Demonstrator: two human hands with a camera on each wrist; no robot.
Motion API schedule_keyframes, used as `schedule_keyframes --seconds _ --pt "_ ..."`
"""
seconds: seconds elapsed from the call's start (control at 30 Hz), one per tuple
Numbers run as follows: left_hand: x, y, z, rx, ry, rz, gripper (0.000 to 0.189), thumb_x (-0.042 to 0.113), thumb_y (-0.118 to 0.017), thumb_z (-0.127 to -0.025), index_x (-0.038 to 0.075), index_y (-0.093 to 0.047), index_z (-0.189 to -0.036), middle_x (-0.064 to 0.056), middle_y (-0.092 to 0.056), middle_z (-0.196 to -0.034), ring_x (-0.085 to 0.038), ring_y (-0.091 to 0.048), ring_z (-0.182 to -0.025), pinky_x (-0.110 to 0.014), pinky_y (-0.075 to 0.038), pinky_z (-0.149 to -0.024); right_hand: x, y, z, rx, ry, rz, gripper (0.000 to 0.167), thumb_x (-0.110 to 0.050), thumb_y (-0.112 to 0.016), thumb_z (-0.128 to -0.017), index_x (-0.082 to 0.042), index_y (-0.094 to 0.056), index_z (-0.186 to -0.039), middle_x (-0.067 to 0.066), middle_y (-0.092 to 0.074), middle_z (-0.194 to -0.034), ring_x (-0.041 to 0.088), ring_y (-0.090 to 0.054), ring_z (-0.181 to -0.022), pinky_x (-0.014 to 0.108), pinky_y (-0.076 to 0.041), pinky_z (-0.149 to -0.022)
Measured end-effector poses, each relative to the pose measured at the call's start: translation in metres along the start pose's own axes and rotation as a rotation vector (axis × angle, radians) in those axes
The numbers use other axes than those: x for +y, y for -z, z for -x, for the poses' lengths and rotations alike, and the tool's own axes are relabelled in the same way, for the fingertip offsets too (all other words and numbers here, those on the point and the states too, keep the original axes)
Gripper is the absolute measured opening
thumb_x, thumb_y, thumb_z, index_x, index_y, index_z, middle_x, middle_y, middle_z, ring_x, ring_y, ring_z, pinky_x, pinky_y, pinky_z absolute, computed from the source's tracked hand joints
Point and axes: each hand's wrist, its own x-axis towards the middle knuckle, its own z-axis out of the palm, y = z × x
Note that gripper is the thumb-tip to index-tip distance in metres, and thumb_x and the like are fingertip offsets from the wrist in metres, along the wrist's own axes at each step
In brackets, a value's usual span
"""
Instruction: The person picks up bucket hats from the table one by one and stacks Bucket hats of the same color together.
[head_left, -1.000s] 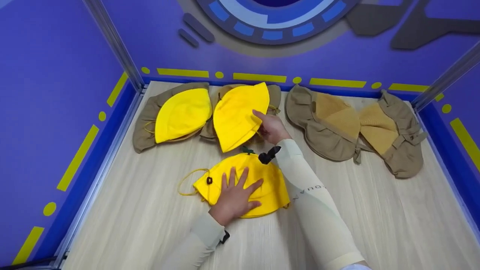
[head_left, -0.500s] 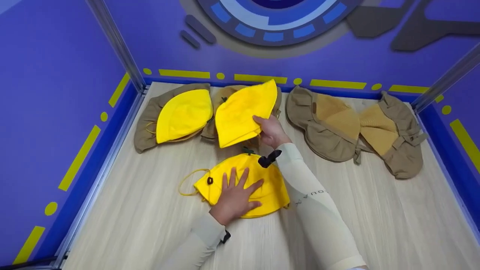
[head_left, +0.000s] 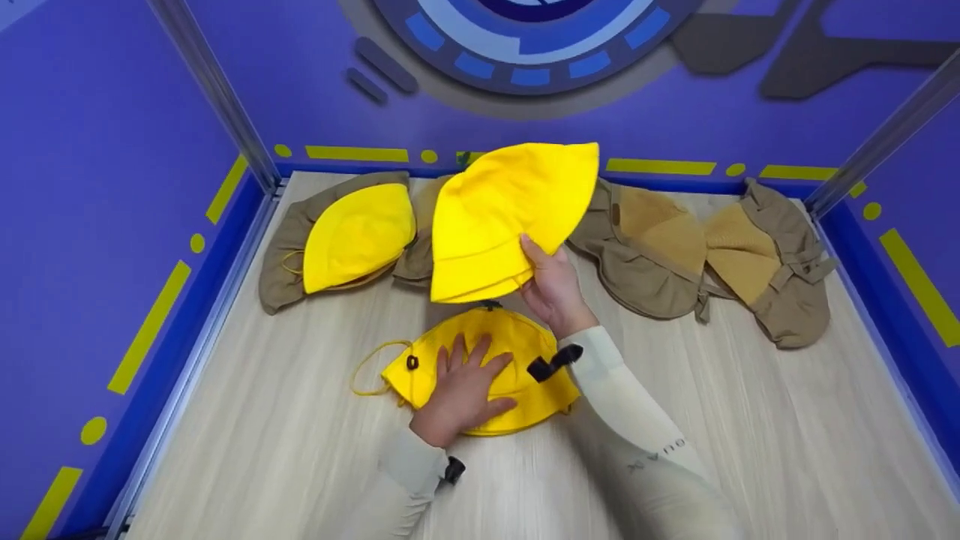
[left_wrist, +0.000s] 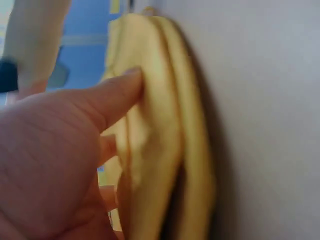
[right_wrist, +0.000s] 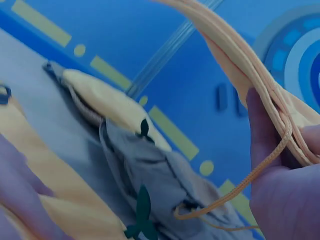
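Note:
My right hand (head_left: 556, 291) pinches the brim of a yellow bucket hat (head_left: 514, 206) and holds it up above the table, thumb on the near face. A cord (right_wrist: 240, 180) hangs from this hat in the right wrist view. Below it, a second yellow bucket hat (head_left: 517, 330) lies flattened on the table, with a yellow cord loop (head_left: 369, 367), a dark toggle (head_left: 412, 362) and a green leaf (head_left: 492, 305) at its crown. My left hand (head_left: 457, 390) rests on that hat with its fingers spread; the left wrist view shows the thumb against the yellow cloth.
A third yellow hat (head_left: 360, 236) lies on a brown hat (head_left: 281, 259) at the back left. Another brown hat (head_left: 412, 259) is partly hidden behind the lifted one. Two tan-and-brown hats (head_left: 660, 262) lie at the back right. Blue panels (head_left: 112, 187) wall the table.
My right hand has lifted the yellow hat off the brown hat and drawn it right and toward me, turning it more upright. My left hand has stayed on the lower hat.

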Motion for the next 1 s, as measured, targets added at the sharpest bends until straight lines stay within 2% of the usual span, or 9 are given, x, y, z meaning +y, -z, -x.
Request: schedule_keyframes --seconds 0.13,0.27,0.4,0.5,0.57,0.63,0.7,0.83,1.0 --pt "0.006 0.014 -0.002 0.216 -0.027 0.174 0.072 0.049 -0.074 -0.091 0.016 -0.049 -0.15 -0.013 -0.043 -0.157 -0.045 -0.032 -0.147 -0.065 -0.024 -0.12 -0.007 -0.001 0.026 -0.028 0.114 -0.091 0.039 -0.02 -0.051 -0.108 -0.012 -0.042 -0.144 0.006 -0.058 -0.131 0.02 -0.064 -0.12 0.035 -0.055 -0.103" --pt "0.012 0.031 -0.008 0.433 -0.121 0.581 0.085 0.039 -0.08 -0.089 0.015 -0.034 -0.156 -0.005 -0.042 -0.157 -0.024 -0.039 -0.147 -0.049 -0.03 -0.124 -0.011 -0.002 0.052 -0.006 0.202 -0.139 0.042 -0.02 -0.05 -0.108 -0.013 -0.04 -0.148 0.006 -0.055 -0.136 0.021 -0.061 -0.124 0.036 -0.052 -0.107" --pt "0.024 0.043 -0.008 0.43 -0.235 1.142 0.082 0.034 -0.078 -0.091 0.018 -0.03 -0.155 -0.001 -0.044 -0.152 -0.018 -0.045 -0.14 -0.044 -0.035 -0.122 -0.008 -0.005 0.077 0.023 0.248 -0.171 0.045 -0.022 -0.052 -0.107 -0.014 -0.037 -0.15 0.007 -0.053 -0.139 0.021 -0.058 -0.128 0.036 -0.05 -0.11" --pt "0.041 0.049 -0.003 0.466 -0.243 1.385 0.07 0.027 -0.077 -0.093 0.009 -0.037 -0.147 -0.007 -0.054 -0.136 -0.021 -0.056 -0.122 -0.036 -0.047 -0.112 0.0 -0.005 0.093 0.014 0.247 -0.209 0.049 -0.025 -0.051 -0.108 -0.015 -0.035 -0.152 0.008 -0.051 -0.145 0.022 -0.054 -0.134 0.037 -0.046 -0.114" --pt "0.053 0.053 0.002 0.561 -0.182 1.455 0.062 0.021 -0.075 -0.093 0.002 -0.042 -0.143 -0.011 -0.059 -0.129 -0.022 -0.06 -0.113 -0.033 -0.052 -0.104 0.007 -0.004 0.103 0.007 0.229 -0.233 0.05 -0.027 -0.05 -0.108 -0.014 -0.035 -0.153 0.008 -0.049 -0.148 0.021 -0.052 -0.136 0.037 -0.044 -0.116" --pt "0.06 0.057 0.006 0.669 -0.086 1.456 0.051 0.018 -0.07 -0.096 0.0 -0.049 -0.139 -0.011 -0.064 -0.124 -0.021 -0.063 -0.107 -0.03 -0.054 -0.098 0.012 -0.002 0.111 0.007 0.211 -0.253 0.05 -0.028 -0.049 -0.108 -0.015 -0.034 -0.154 0.007 -0.048 -0.149 0.021 -0.052 -0.136 0.037 -0.043 -0.117" --pt "0.065 0.061 0.008 0.724 -0.011 1.454 0.042 0.019 -0.065 -0.101 -0.001 -0.054 -0.137 -0.013 -0.068 -0.123 -0.021 -0.066 -0.106 -0.032 -0.056 -0.097 0.016 0.0 0.117 0.02 0.203 -0.262 0.049 -0.029 -0.049 -0.108 -0.015 -0.035 -0.153 0.006 -0.05 -0.147 0.019 -0.054 -0.134 0.035 -0.044 -0.116" --pt "0.068 0.064 0.009 0.719 0.039 1.47 0.04 0.026 -0.056 -0.107 -0.001 -0.056 -0.136 -0.014 -0.069 -0.123 -0.021 -0.068 -0.109 -0.032 -0.057 -0.098 0.016 0.003 0.125 0.027 0.212 -0.257 0.046 -0.027 -0.05 -0.108 -0.014 -0.036 -0.149 0.004 -0.054 -0.139 0.017 -0.058 -0.127 0.033 -0.048 -0.112" --pt "0.065 0.07 0.011 0.736 -0.007 1.398 0.04 0.028 -0.053 -0.108 0.0 -0.057 -0.137 -0.015 -0.07 -0.124 -0.019 -0.069 -0.11 -0.032 -0.056 -0.099 0.012 0.01 0.136 0.005 0.192 -0.155 0.034 -0.02 -0.056 -0.107 -0.013 -0.044 -0.138 0.002 -0.062 -0.124 0.017 -0.063 -0.11 0.031 -0.053 -0.101"
